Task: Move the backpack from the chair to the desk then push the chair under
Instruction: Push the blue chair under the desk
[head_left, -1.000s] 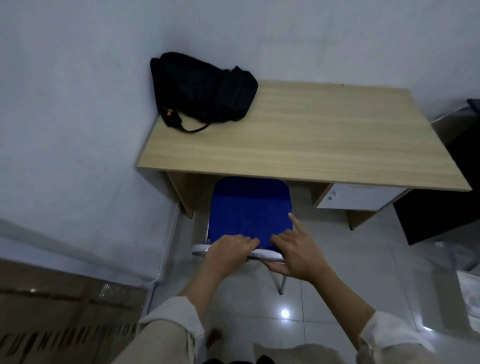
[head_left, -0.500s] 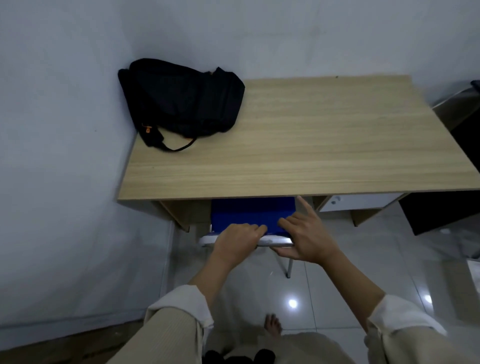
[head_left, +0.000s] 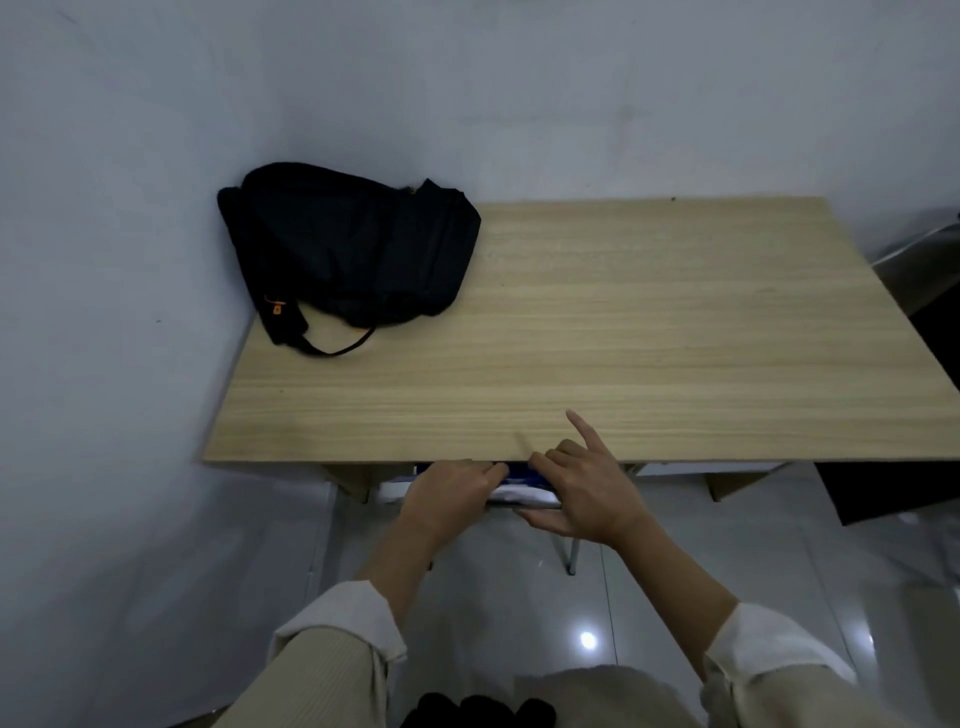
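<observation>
A black backpack (head_left: 348, 249) with orange details lies on the far left corner of the light wooden desk (head_left: 649, 332), against the wall. The blue chair (head_left: 519, 475) is almost wholly under the desk; only a sliver of blue seat and its white back rim show at the desk's front edge. My left hand (head_left: 449, 491) curls over the rim's left part. My right hand (head_left: 582, 486) grips the rim beside it, with the index finger sticking up over the desk edge.
A grey wall runs along the desk's left and back sides. A dark object (head_left: 893, 483) stands on the floor at the right of the desk. One chair leg (head_left: 570, 556) shows on the glossy tiled floor (head_left: 727, 582).
The chair has slid forward under the desk with both hands on its rim; most of the blue seat is now hidden. My view has moved closer to the desk.
</observation>
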